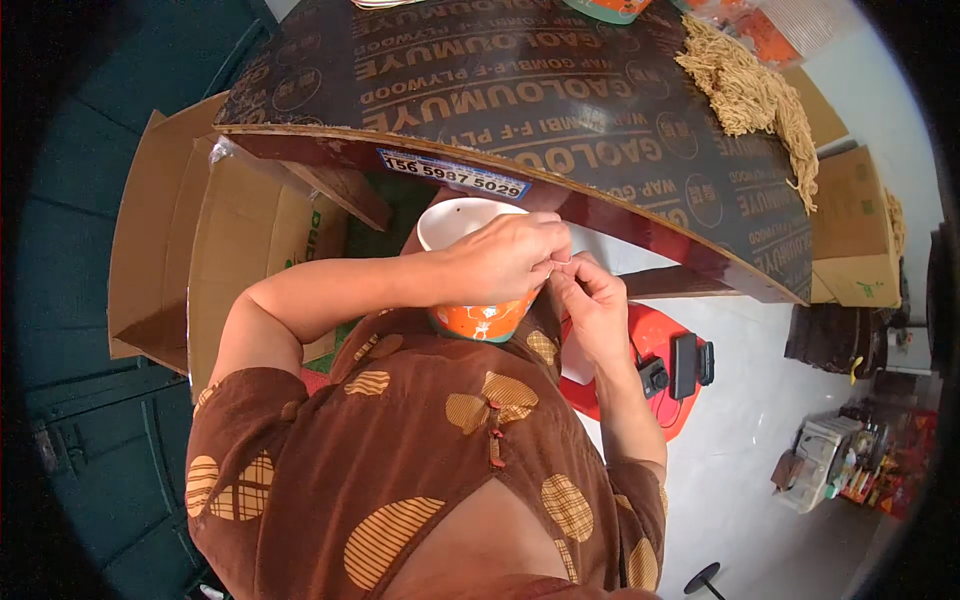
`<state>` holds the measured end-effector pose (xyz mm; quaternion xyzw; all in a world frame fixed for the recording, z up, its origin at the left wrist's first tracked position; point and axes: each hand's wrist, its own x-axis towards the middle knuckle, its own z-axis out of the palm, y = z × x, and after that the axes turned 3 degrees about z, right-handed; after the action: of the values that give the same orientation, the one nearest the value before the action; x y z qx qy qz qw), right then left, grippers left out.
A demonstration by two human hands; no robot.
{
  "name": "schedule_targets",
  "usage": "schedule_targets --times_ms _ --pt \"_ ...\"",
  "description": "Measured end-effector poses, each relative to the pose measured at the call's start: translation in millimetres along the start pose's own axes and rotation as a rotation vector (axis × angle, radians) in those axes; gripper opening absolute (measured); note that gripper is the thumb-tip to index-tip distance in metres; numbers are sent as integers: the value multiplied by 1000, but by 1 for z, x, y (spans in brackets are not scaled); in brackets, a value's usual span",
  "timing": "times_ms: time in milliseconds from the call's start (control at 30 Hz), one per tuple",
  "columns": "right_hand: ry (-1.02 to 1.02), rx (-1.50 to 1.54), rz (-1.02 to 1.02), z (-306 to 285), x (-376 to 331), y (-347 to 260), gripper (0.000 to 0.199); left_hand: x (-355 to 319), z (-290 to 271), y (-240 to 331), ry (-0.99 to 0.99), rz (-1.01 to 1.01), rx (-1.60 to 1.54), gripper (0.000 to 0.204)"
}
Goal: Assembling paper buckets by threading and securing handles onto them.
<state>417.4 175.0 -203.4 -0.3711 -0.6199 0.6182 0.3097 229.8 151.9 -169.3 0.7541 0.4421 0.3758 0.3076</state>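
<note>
A round paper cup [462,222], white inside and orange outside, rests on my lap against my chest. My left hand [505,257] wraps over its right rim with fingers curled. My right hand [592,300] meets it at the fingertips, both pinching something too small to make out at the cup's edge. The dark brown plywood tabletop [520,90] lies just beyond the cup.
A heap of tan noodle strands [755,95] lies on the table's right side. Open cardboard boxes [190,240] stand at left, another box [850,230] at right. A red stool [665,375] carries a small black device [685,365].
</note>
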Motion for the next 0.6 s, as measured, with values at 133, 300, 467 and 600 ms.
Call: schedule_targets --times_ms 133,300,467,600 --pt "-3 35 39 0 0 2 5 -2 2 -2 8 48 38 8" --pt "-18 125 80 0 -1 1 4 -3 1 -1 29 12 26 8" --pt "15 167 111 5 -2 0 4 -1 -3 0 17 -74 -33 9" --pt "84 -103 -131 6 -3 0 4 3 -11 3 -33 -170 -121 12"
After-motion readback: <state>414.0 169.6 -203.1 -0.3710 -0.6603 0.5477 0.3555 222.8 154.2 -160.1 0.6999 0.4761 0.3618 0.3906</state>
